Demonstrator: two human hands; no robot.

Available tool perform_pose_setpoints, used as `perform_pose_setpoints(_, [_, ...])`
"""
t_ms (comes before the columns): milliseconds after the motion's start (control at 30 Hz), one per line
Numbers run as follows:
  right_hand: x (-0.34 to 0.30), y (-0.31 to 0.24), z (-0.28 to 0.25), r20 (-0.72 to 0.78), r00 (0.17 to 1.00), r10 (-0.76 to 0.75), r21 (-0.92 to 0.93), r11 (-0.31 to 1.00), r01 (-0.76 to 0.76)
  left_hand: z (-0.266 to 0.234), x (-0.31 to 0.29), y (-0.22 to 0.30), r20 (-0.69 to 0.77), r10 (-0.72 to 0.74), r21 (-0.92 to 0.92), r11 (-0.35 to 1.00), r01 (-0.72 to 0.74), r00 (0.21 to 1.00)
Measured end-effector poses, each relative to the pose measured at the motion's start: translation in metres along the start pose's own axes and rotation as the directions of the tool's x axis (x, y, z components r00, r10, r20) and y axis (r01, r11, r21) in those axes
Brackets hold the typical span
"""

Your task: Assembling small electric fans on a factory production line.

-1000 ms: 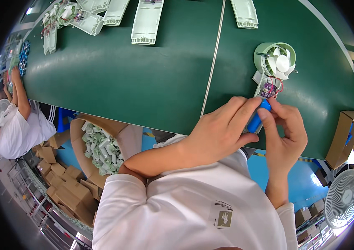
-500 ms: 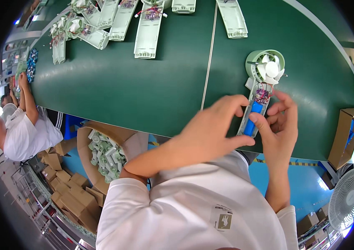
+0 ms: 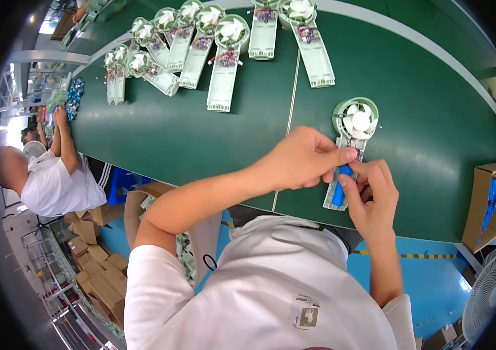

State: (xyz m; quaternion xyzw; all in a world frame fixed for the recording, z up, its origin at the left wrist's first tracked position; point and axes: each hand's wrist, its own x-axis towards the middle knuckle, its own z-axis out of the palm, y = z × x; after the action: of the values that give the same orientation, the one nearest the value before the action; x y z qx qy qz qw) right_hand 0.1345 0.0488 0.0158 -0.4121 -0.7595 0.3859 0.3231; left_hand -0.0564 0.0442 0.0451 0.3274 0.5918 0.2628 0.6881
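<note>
A handheld fan body (image 3: 330, 201) in pale green lies on the bench in front of me, its handle half open toward me. At its far end is a round head with white fan blades (image 3: 360, 121). A blue cylindrical battery (image 3: 339, 195) sits in the handle. My left hand (image 3: 306, 158) is closed in a pinch over the handle's upper part, by the wires and circuit board; what lies between its fingertips is hidden. My right hand (image 3: 374, 195) is closed at the battery's right side, thumb pressed on it. The hands cover most of the circuit board.
Several similar open fan bodies (image 3: 222, 87) lie along the far left of the green bench (image 3: 434, 169). A cardboard box (image 3: 481, 210) with blue batteries stands at the right. A big carton with pale green parts is below the left edge. Another person (image 3: 49, 181) works at far left.
My left hand has moved from beside the handle to the top of the battery and closed into a pinch. My right fingers have drawn in closer on the battery. The view has shifted.
</note>
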Motion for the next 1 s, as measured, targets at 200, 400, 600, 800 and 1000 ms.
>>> perform_pose_setpoints(200, [0.004, 0.008, -0.017, 0.088, 0.994, -0.065, -0.013, 0.998, 0.066, 0.021, 0.021, -0.015, -0.124, 0.219, 0.037, 0.976, -0.216, 0.968])
perform_pose_setpoints(400, [0.007, 0.032, -0.045, -0.03, 0.998, 0.059, 0.088, 0.995, -0.056, 0.017, 0.075, 0.021, -0.158, 0.434, 0.3, 0.877, -0.375, 0.887])
perform_pose_setpoints(600, [0.006, 0.047, -0.051, -0.053, 0.983, 0.177, 0.214, 0.963, -0.162, -0.017, 0.181, 0.131, -0.284, 0.39, 0.29, 0.906, -0.31, 0.876])
perform_pose_setpoints(800, [0.011, 0.048, -0.052, -0.065, 0.976, 0.207, 0.249, 0.951, -0.185, -0.118, 0.287, 0.221, -0.345, 0.285, 0.162, 0.957, -0.242, 0.894])
perform_pose_setpoints(1000, [0.017, 0.047, -0.06, -0.041, 0.957, 0.288, 0.325, 0.909, -0.26, -0.154, 0.305, 0.238, -0.337, 0.297, 0.116, 0.955, -0.273, 0.894])
